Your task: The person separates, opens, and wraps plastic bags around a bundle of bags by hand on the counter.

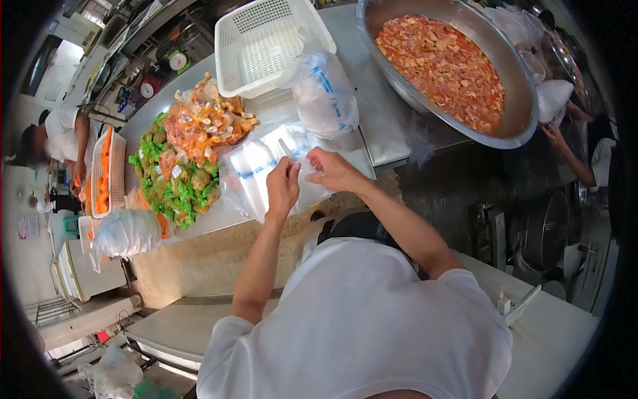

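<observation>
Left hand (284,186) and right hand (332,172) are both pinching a thin clear bag (303,167), fingertips nearly closed, over flat plastic bags (256,185) near the counter's (211,221) front edge. Looks feather-light, floppy, probably slippery; I'd grip the rim.
</observation>
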`<state>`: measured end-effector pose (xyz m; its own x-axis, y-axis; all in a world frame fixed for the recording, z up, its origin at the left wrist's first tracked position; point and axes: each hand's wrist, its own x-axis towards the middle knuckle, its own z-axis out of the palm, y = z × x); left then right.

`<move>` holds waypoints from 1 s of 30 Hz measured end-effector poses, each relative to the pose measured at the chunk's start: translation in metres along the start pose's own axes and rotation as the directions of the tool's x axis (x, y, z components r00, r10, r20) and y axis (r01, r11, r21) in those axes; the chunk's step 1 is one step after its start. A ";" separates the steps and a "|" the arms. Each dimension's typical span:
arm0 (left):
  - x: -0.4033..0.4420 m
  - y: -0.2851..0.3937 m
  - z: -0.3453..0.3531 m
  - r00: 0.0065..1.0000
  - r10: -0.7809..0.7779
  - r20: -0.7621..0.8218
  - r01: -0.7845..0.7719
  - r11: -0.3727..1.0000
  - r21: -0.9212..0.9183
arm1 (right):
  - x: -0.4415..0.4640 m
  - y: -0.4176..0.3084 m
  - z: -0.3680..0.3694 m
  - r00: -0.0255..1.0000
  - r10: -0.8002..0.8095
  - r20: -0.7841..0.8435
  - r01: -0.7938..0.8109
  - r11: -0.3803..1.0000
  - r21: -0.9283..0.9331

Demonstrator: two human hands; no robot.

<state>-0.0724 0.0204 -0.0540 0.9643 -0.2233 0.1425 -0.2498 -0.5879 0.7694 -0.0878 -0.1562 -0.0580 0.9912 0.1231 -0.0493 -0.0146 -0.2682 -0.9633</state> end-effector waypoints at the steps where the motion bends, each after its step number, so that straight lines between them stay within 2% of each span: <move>1: -0.002 0.010 -0.003 1.000 -0.021 -0.012 0.020 0.998 -0.062 | 0.004 -0.009 -0.006 0.989 0.055 0.136 -0.036 0.990 -0.139; 3: -0.006 0.026 -0.009 0.998 -0.059 -0.037 0.051 0.981 -0.189 | -0.001 -0.020 -0.007 0.992 0.021 0.123 -0.012 0.997 -0.074; 5: -0.015 0.033 -0.012 0.971 -0.198 0.135 0.239 0.834 -0.497 | -0.010 -0.029 -0.007 0.994 -0.059 0.091 0.060 0.998 -0.008; 6: -0.018 0.035 -0.012 0.940 -0.245 0.238 0.341 0.712 -0.613 | -0.012 -0.031 -0.011 0.995 -0.082 0.051 0.082 0.997 0.005; 7: -0.014 0.051 -0.020 0.923 -0.337 0.188 0.357 0.563 -0.745 | -0.017 -0.032 -0.017 0.995 -0.102 0.012 0.102 0.995 0.021; 8: -0.007 0.066 -0.034 0.902 -0.366 0.229 0.341 0.276 -0.899 | -0.022 -0.033 -0.023 0.992 -0.119 -0.027 0.120 0.992 0.037; 9: 0.003 0.065 -0.049 0.944 -0.156 0.289 0.304 0.078 -0.950 | -0.024 -0.039 -0.034 0.981 0.049 -0.188 0.001 0.967 0.257; 10: 0.012 0.063 -0.061 0.957 0.065 0.284 0.290 -0.134 -0.947 | -0.019 -0.043 -0.059 0.941 0.041 -0.335 0.016 0.986 0.167; 11: 0.016 0.080 -0.069 0.944 0.072 0.321 0.312 0.106 -0.944 | -0.014 -0.050 -0.081 0.881 0.015 -0.473 0.022 0.997 0.072; 13: 0.022 0.119 -0.083 0.918 0.066 0.391 0.291 0.557 -0.777 | -0.014 -0.091 -0.101 0.914 -0.159 -0.372 0.174 0.985 0.006; 14: 0.023 0.129 -0.072 0.946 0.051 0.320 0.212 0.649 -0.730 | -0.015 -0.109 -0.109 0.913 -0.247 -0.326 0.252 0.967 -0.026; 15: 0.024 0.144 -0.057 0.968 0.051 0.247 0.132 0.732 -0.668 | -0.020 -0.122 -0.105 0.938 -0.292 -0.185 0.276 0.955 -0.105; 16: 0.030 0.155 -0.047 0.983 0.070 0.170 0.046 0.803 -0.594 | -0.025 -0.120 -0.092 0.952 -0.278 -0.128 0.269 0.959 -0.087; 18: 0.035 0.123 -0.037 0.980 -0.045 0.192 0.171 0.681 -0.712 | -0.034 -0.121 -0.083 0.968 -0.242 -0.059 0.234 0.965 -0.120; 20: 0.032 0.132 -0.039 0.978 -0.144 0.152 0.196 0.376 -0.906 | -0.040 -0.115 -0.086 0.968 -0.154 -0.201 0.162 0.987 0.025; 22: 0.028 0.136 -0.037 0.946 -0.166 0.278 0.311 0.232 -0.922 | -0.045 -0.100 -0.083 0.947 -0.023 -0.321 0.097 0.971 0.217; 23: 0.025 0.138 -0.036 0.925 -0.168 0.340 0.366 0.161 -0.917 | -0.046 -0.094 -0.077 0.951 -0.118 -0.288 0.161 0.978 0.131; 24: 0.019 0.117 -0.020 0.947 -0.171 0.273 0.321 0.444 -0.836 | -0.046 -0.091 -0.073 0.946 -0.211 -0.245 0.228 0.973 0.043; 25: 0.019 0.111 -0.020 0.961 -0.090 0.263 0.273 0.473 -0.837 | -0.049 -0.095 -0.073 0.958 -0.226 -0.176 0.231 0.973 0.008; 26: 0.023 0.106 -0.023 0.968 -0.009 0.249 0.221 0.497 -0.839 | -0.046 -0.093 -0.078 0.927 -0.220 -0.304 0.240 0.970 0.028; 28: 0.028 0.114 -0.042 0.919 0.152 0.365 0.361 0.055 -0.931 | -0.034 -0.084 -0.092 0.822 -0.193 -0.536 0.270 0.960 0.068; 29: 0.026 0.122 -0.052 0.888 0.237 0.394 0.437 -0.169 -0.883 | -0.027 -0.081 -0.109 0.778 -0.089 -0.622 0.144 0.989 0.039; 30: 0.026 0.134 -0.059 0.892 0.225 0.391 0.395 0.031 -0.918 | -0.022 -0.090 -0.130 0.747 -0.153 -0.647 0.207 0.978 0.008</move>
<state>-0.0761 -0.0184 0.0899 0.7698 -0.6357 0.0567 0.4538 0.6077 0.6517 -0.0908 -0.2588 0.0641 0.8278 -0.4854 0.2812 0.1900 -0.2292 -0.9547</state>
